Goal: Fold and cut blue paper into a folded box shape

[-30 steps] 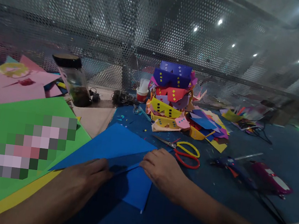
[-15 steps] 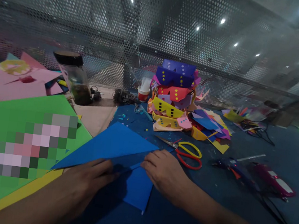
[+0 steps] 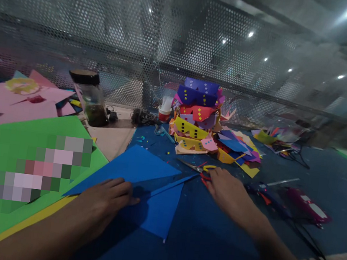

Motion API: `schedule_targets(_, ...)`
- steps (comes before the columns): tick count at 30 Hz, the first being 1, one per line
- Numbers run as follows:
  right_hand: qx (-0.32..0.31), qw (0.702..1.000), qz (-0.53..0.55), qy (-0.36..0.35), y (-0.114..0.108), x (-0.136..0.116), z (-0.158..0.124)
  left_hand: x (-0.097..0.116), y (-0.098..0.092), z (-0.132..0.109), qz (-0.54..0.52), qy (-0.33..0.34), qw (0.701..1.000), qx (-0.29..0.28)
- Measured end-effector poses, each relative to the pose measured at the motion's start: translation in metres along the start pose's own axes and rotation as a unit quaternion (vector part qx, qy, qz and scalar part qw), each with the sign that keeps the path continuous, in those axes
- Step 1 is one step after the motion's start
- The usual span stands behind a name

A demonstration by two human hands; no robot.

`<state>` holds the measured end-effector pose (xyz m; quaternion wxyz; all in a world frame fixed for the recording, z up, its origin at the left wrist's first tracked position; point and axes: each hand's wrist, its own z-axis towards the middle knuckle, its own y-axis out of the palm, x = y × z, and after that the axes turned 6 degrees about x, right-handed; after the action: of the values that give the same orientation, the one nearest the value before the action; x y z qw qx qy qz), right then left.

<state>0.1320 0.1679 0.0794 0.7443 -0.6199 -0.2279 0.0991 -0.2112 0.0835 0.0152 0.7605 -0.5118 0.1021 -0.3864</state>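
A blue sheet of paper (image 3: 139, 164) lies on the dark blue tabletop, its far corner pointing away from me. Over a lower blue paper piece (image 3: 161, 215) runs a narrow blue paper strip (image 3: 174, 184), slanting up to the right. My left hand (image 3: 109, 200) presses on the paper with curled fingers, closed at the strip's near end. A pair of scissors (image 3: 192, 166) with yellow and red handles lies beyond the strip, blades pointing left. My right hand (image 3: 224, 191) is closed over the handles, covering most of them.
Green paper (image 3: 50, 125) over yellow sheets fills the left. Behind stand a dark-lidded jar (image 3: 95, 108), a paper cup (image 3: 163, 113) and stacked colourful paper masks (image 3: 192, 128) beside paper scraps (image 3: 241, 144). Corded glue guns (image 3: 309, 206) lie to the right. A perforated metal screen (image 3: 108, 42) rises at the back.
My right hand has let go of the blue strip and moved right onto the scissors' handles. My left hand has stayed on the paper. The view has shifted slightly.
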Motion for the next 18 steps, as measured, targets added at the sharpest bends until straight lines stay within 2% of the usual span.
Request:
schedule_targets(3,-0.038,0.999,0.003,-0.001,-0.005,0.0,0.0,-0.003,-0.003,0.001,0.004,0.002,1.0,-0.028)
schedule_targets(7,-0.077,0.997,0.008,0.005,-0.018,-0.002,-0.002,-0.004,-0.002,0.001,0.011,-0.004,1.0,-0.025)
schedule_targets(12,-0.09,0.995,-0.02,0.035,-0.024,-0.004,-0.008,-0.003,0.002,0.0,0.008,-0.022,0.999,-0.03)
schedule_targets(18,-0.09,0.995,-0.013,0.047,-0.018,-0.006,-0.012,-0.003,0.001,0.001,0.01,-0.015,1.0,-0.018)
